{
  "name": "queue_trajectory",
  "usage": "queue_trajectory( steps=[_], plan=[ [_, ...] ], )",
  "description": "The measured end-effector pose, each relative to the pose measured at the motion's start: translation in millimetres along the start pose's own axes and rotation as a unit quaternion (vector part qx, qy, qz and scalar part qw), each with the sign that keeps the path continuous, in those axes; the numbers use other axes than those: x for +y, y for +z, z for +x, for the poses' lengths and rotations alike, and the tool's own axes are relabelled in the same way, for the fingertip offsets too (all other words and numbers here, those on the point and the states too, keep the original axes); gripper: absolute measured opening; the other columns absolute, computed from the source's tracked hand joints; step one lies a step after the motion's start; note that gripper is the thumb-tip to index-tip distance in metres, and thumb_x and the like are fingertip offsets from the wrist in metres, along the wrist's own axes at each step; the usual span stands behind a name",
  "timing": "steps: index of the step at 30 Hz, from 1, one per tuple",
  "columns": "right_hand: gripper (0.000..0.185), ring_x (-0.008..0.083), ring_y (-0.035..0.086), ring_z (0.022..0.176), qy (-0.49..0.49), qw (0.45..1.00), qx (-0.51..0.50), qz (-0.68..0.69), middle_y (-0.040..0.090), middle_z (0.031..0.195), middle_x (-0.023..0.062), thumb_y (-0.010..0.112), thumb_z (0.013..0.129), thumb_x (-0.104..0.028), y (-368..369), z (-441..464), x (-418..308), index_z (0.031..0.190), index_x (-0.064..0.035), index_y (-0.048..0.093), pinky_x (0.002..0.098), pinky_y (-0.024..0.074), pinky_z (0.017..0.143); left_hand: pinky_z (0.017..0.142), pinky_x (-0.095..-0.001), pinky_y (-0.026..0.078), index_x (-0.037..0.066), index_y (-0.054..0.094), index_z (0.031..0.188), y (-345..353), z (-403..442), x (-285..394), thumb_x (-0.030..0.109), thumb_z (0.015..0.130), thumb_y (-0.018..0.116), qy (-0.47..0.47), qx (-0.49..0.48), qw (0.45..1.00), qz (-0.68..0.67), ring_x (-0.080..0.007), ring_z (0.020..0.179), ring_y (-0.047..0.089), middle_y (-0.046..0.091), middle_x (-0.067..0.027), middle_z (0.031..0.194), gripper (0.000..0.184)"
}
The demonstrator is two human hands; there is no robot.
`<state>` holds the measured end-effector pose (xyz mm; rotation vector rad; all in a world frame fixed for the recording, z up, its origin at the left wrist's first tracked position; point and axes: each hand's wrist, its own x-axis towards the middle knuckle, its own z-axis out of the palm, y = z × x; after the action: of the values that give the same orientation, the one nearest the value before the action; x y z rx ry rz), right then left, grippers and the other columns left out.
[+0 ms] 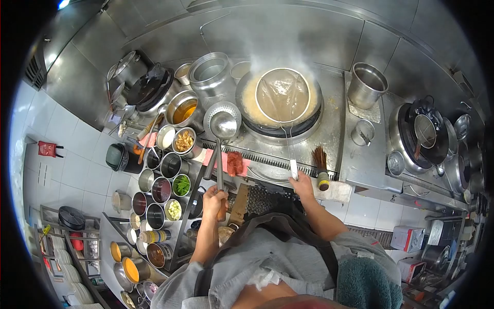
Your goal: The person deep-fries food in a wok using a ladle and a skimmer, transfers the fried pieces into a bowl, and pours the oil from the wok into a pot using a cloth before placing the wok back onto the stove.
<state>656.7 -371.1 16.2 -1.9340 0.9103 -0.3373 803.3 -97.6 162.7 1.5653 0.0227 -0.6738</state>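
Note:
My left hand (213, 201) is wrapped round the wooden-ended handle of a ladle (223, 126). Its bowl lies over a round perforated skimmer (208, 114) at the stove's left side. My right hand (302, 185) grips the pale end of a long-handled mesh strainer (283, 95). The strainer's round head is above a steaming wok (317, 110) holding pale, bubbling liquid; whether the mesh touches the liquid I cannot tell. Right of the wok, a bristle brush (320, 162) rests near the stove's front edge. A red cloth (235, 164) is between the hands.
Several metal containers of ingredients crowd the left, among them chopped greens (181, 185) and brown chunks (184, 140). Behind the skimmer stands a large pot (208, 72). On the right are a tall metal pot (367, 85), a small pitcher (363, 133) and a second wok (442, 149).

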Motion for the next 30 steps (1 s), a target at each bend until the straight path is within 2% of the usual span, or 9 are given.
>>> queue_trajectory(
  steps=[2,6,8,14,16,21,23,27,30],
  plan=[
    [0.030,0.0285,0.063,0.067,0.043,0.999,-0.013,0.009,0.061,0.071,0.0174,0.065,0.075,-0.020,3.8,4.3,5.6,0.095,0.0011,0.058,0.0398,0.0468,0.060,0.035,-0.0266,0.039,-0.008,0.048,0.102,2.8,0.1,1.4,0.002,0.070,0.059,0.000,0.004,1.000,-0.001,-0.0154,0.040,0.049,0.052,-0.0074,0.062,0.036],
    [0.033,0.0368,0.061,0.075,0.161,0.976,-0.047,0.140,0.060,0.073,0.0224,0.062,0.075,-0.022,-10.6,1.0,-23.4,0.097,0.0019,0.056,0.0431,0.0461,0.070,0.035,-0.0267,0.039,-0.009,0.048,0.102,4.5,3.2,1.2,0.002,0.069,0.059,0.005,0.007,1.000,-0.004,-0.0157,0.040,0.050,0.052,-0.0079,0.063,0.036],
    [0.027,0.0334,0.061,0.067,0.010,0.996,0.050,0.077,0.059,0.070,0.0209,0.061,0.077,-0.019,-7.3,2.6,-20.5,0.094,0.0017,0.055,0.0413,0.0460,0.065,0.035,-0.0268,0.039,-0.010,0.048,0.103,5.9,2.7,4.1,0.002,0.069,0.059,-0.001,0.006,1.000,-0.002,-0.0158,0.040,0.050,0.052,-0.0081,0.063,0.037],
    [0.015,0.0144,0.050,0.043,-0.059,0.982,0.153,0.088,0.054,0.059,0.0059,0.058,0.081,-0.013,-25.8,45.1,3.6,0.091,-0.0015,0.053,0.0308,0.0381,0.039,0.034,-0.0272,0.039,-0.011,0.045,0.108,6.6,8.3,3.7,0.002,0.069,0.059,0.000,0.012,1.000,-0.001,-0.0160,0.039,0.049,0.052,-0.0086,0.063,0.043],
    [0.012,0.0132,0.049,0.042,-0.016,0.957,0.132,0.257,0.055,0.060,0.0043,0.054,0.086,-0.013,-65.4,47.8,-41.5,0.092,-0.0020,0.053,0.0311,0.0375,0.039,0.034,-0.0275,0.039,-0.011,0.045,0.109,7.4,8.9,2.3,0.002,0.069,0.059,-0.002,0.017,1.000,-0.010,-0.0161,0.039,0.049,0.052,-0.0085,0.062,0.044],
    [0.020,0.0196,0.058,0.050,-0.130,0.960,0.247,-0.008,0.059,0.063,0.0097,0.051,0.088,-0.012,-144.1,108.8,-44.6,0.104,-0.0002,0.054,0.0340,0.0451,0.046,0.034,-0.0279,0.038,-0.009,0.048,0.102,6.1,14.2,-1.4,0.001,0.069,0.057,0.003,0.027,1.000,-0.014,-0.0157,0.038,0.048,0.050,-0.0073,0.059,0.036],
    [0.028,0.0415,0.060,0.078,-0.099,0.959,0.217,-0.154,0.062,0.080,0.0254,0.048,0.084,-0.007,-175.1,113.6,-68.5,0.109,0.0009,0.054,0.0467,0.0476,0.071,0.034,-0.0270,0.038,-0.006,0.052,0.090,7.1,14.6,-2.3,0.002,0.069,0.055,0.005,0.033,0.999,-0.015,-0.0151,0.038,0.047,0.050,-0.0064,0.058,0.023],
    [0.028,0.0442,0.058,0.081,-0.111,0.941,0.215,-0.235,0.061,0.083,0.0275,0.049,0.081,-0.007,-178.1,136.7,-61.7,0.107,0.0008,0.055,0.0505,0.0457,0.075,0.034,-0.0265,0.038,-0.005,0.052,0.088,9.5,13.0,-1.5,0.002,0.069,0.055,0.003,0.033,0.999,-0.027,-0.0150,0.038,0.047,0.050,-0.0055,0.058,0.020],
    [0.018,0.0324,0.061,0.060,-0.184,0.912,0.206,-0.304,0.060,0.067,0.0204,0.050,0.084,-0.009,-157.1,158.9,-37.8,0.097,0.0018,0.057,0.0420,0.0496,0.056,0.033,-0.0267,0.038,-0.006,0.052,0.089,8.0,17.4,-10.2,0.001,0.070,0.056,0.011,0.031,0.998,-0.048,-0.0151,0.038,0.047,0.050,-0.0060,0.059,0.021]
  ],
)
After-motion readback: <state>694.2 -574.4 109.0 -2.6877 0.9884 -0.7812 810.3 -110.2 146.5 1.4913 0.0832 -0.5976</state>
